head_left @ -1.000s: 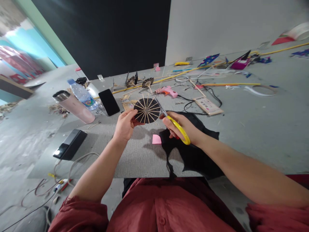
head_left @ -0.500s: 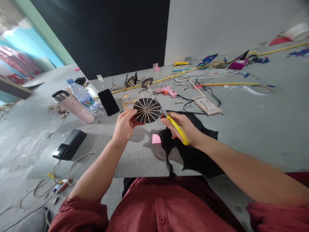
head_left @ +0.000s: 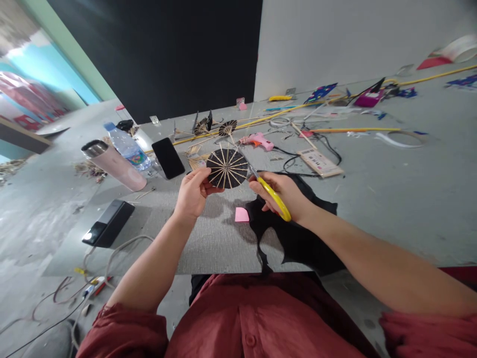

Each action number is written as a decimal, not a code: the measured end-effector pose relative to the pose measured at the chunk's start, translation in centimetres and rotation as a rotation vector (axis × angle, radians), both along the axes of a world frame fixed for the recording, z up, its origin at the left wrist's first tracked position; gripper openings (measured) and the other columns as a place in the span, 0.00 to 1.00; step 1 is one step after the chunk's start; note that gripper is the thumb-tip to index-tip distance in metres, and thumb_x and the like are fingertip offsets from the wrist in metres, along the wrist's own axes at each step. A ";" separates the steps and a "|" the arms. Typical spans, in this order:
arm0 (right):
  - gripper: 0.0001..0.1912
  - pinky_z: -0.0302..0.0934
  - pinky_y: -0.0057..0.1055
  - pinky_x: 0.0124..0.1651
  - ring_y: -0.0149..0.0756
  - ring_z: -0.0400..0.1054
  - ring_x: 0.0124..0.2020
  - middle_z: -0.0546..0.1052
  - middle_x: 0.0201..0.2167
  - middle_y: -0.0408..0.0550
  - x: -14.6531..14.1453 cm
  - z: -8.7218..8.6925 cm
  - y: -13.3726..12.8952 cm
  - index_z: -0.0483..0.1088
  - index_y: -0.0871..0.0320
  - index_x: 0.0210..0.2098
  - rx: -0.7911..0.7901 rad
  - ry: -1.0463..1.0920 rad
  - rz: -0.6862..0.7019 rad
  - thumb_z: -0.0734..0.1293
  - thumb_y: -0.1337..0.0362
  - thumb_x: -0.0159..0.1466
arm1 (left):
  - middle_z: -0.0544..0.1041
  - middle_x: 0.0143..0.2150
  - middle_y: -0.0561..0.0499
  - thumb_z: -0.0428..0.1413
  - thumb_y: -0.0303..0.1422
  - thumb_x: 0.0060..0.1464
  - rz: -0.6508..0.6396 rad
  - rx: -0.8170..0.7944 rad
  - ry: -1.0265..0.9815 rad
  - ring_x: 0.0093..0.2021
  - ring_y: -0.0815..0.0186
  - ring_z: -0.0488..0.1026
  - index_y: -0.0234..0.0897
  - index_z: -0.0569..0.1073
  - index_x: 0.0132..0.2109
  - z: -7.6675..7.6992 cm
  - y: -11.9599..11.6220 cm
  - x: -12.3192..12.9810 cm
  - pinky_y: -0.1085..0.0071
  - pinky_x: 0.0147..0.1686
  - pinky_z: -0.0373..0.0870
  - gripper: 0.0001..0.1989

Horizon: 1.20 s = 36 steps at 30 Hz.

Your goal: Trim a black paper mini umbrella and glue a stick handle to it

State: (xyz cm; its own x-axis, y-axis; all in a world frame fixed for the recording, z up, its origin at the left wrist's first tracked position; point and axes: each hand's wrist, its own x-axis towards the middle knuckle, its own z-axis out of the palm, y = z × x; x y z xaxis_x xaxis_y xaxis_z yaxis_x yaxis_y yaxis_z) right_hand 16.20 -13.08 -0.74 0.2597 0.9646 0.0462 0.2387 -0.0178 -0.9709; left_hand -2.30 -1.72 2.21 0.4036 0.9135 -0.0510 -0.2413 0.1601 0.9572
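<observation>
Pinched at its left edge, a round black disc (head_left: 227, 169) with thin wooden sticks spread like spokes is in my left hand (head_left: 193, 193). My right hand (head_left: 282, 195) grips yellow-handled scissors (head_left: 274, 199), whose metal blades reach the disc's right edge. Whether the blades touch the disc I cannot tell. Below my right hand lies black fabric (head_left: 298, 243) with cut-out edges, and a small pink piece (head_left: 242, 215) rests at its left side. Behind the disc are a pink glue gun (head_left: 258, 140) and a smaller black spoked disc (head_left: 227, 128).
On the left stand a pink tumbler (head_left: 118, 166) and a plastic bottle (head_left: 128, 146), near a black phone (head_left: 168, 157). A power bank (head_left: 108, 223) with a cable sits nearer me. A labelled packet (head_left: 319, 162) and scattered strips lie at the back right.
My right hand and the scissors have shifted very slightly. The disc stays almost in the same place in my left hand.
</observation>
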 end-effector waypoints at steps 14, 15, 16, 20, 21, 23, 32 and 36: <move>0.27 0.69 0.29 0.20 0.25 0.57 0.15 0.64 0.19 0.35 -0.2 -0.3 -0.1 0.72 0.58 0.44 -0.040 0.050 0.042 0.72 0.42 0.58 | 0.79 0.29 0.52 0.62 0.35 0.51 0.123 -0.022 -0.024 0.27 0.68 0.76 0.36 0.74 0.32 -0.5 0.7 0.1 0.71 0.30 0.78 0.07; 0.28 0.68 0.30 0.20 0.25 0.56 0.14 0.64 0.18 0.34 -0.2 -0.3 -0.2 0.72 0.58 0.46 -0.037 0.054 0.050 0.72 0.42 0.58 | 0.79 0.29 0.53 0.63 0.35 0.51 0.133 -0.019 -0.030 0.27 0.68 0.76 0.37 0.74 0.31 -0.5 0.8 0.0 0.71 0.30 0.77 0.07; 0.29 0.68 0.30 0.20 0.25 0.56 0.14 0.63 0.18 0.34 -0.3 -0.2 -0.2 0.72 0.58 0.47 -0.033 0.057 0.059 0.71 0.41 0.58 | 0.78 0.29 0.53 0.63 0.36 0.50 0.141 -0.014 -0.036 0.27 0.69 0.76 0.37 0.74 0.31 -0.6 0.9 0.0 0.72 0.30 0.77 0.08; 0.31 0.67 0.31 0.20 0.25 0.56 0.13 0.62 0.17 0.33 -0.4 0.2 -0.3 0.71 0.60 0.49 -0.014 0.070 0.097 0.70 0.40 0.59 | 0.77 0.27 0.54 0.63 0.36 0.50 0.169 0.008 -0.024 0.26 0.70 0.75 0.37 0.74 0.31 -0.8 1.1 -0.1 0.74 0.28 0.75 0.07; 0.31 0.68 0.31 0.21 0.26 0.56 0.14 0.61 0.17 0.33 -0.4 0.3 -0.4 0.71 0.60 0.49 -0.012 0.067 0.103 0.70 0.40 0.59 | 0.76 0.27 0.55 0.62 0.36 0.50 0.173 0.010 -0.015 0.25 0.69 0.75 0.37 0.74 0.30 -0.8 1.1 -0.1 0.74 0.27 0.75 0.07; 0.31 0.68 0.31 0.22 0.26 0.57 0.14 0.61 0.17 0.33 -0.4 0.5 -0.4 0.70 0.59 0.48 -0.016 0.053 0.120 0.69 0.39 0.60 | 0.75 0.26 0.55 0.63 0.36 0.49 0.175 0.010 -0.003 0.24 0.69 0.74 0.37 0.73 0.30 -0.8 1.1 0.0 0.73 0.27 0.74 0.08; 0.27 0.69 0.31 0.24 0.26 0.56 0.17 0.60 0.19 0.33 -0.3 0.7 -0.5 0.68 0.57 0.46 -0.020 0.044 0.174 0.69 0.41 0.61 | 0.76 0.25 0.54 0.63 0.34 0.49 0.116 0.024 0.006 0.22 0.70 0.72 0.36 0.75 0.30 -0.8 0.7 0.2 0.74 0.25 0.74 0.07; 0.29 0.69 0.31 0.24 0.27 0.57 0.17 0.60 0.19 0.33 -0.4 0.8 -0.5 0.68 0.57 0.46 -0.027 0.058 0.173 0.69 0.40 0.60 | 0.76 0.26 0.54 0.63 0.34 0.49 0.115 0.010 0.026 0.23 0.69 0.74 0.37 0.75 0.30 -0.7 0.6 0.2 0.72 0.26 0.75 0.07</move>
State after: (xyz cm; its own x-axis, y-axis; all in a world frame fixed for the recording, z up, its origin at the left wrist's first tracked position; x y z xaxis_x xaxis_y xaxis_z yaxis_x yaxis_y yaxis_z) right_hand 15.84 -13.60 0.07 0.0913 0.9958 0.0089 0.1837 -0.0081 -0.9829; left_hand -2.09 -1.14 1.47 0.2946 0.9543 -0.0510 -0.2330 0.1235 0.9646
